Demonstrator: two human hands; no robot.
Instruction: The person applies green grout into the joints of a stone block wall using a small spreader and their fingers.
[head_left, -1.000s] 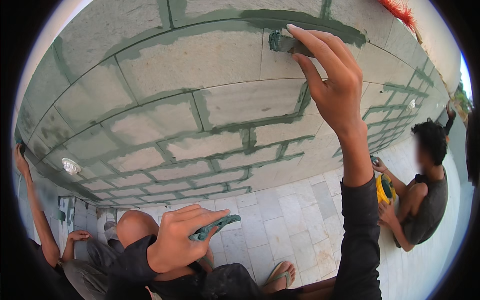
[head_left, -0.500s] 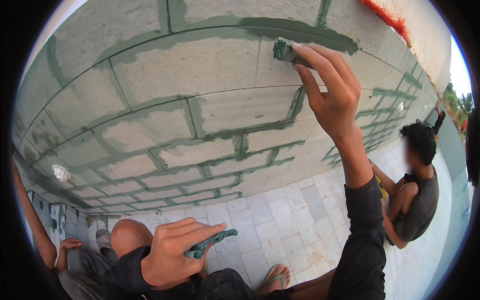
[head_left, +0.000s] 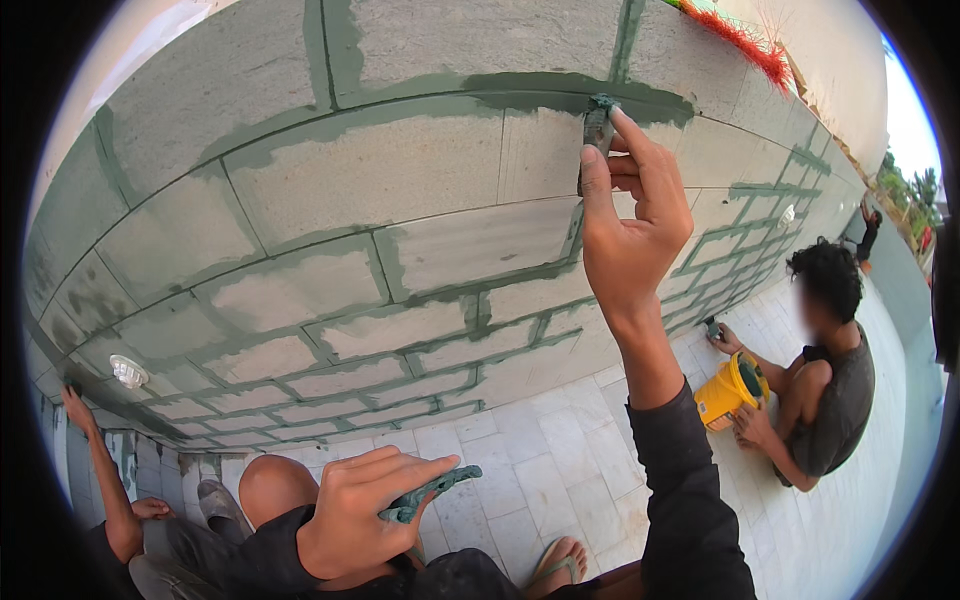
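Observation:
My right hand [head_left: 640, 225] is raised to the wall [head_left: 380, 145] of pale stone tiles. Its thumb and fingers pinch a small dark spreader [head_left: 597, 135] held upright, with green grout on its top end, at a horizontal joint. Wet dark green grout [head_left: 560, 84] runs along that joint. Low in front of me, my left hand [head_left: 350, 510] is closed round a piece thickly coated in green grout [head_left: 435, 491], its end jutting past the fingers; what lies under the coating cannot be made out. Smeared green grout lines many tile joints to the left and below.
At right a person [head_left: 840, 400] squats with a yellow bucket [head_left: 722, 392] and a small tool at the wall. At left another person's arm [head_left: 105, 470] reaches to the wall. A white fitting [head_left: 128, 371] juts from the tiles; red bristly material [head_left: 745, 45] lies on the wall top.
My right hand has turned the spreader from sideways to upright and moved slightly right along the joint. The right-hand person's bucket has come into view; the left-hand person's arm has reached to the wall.

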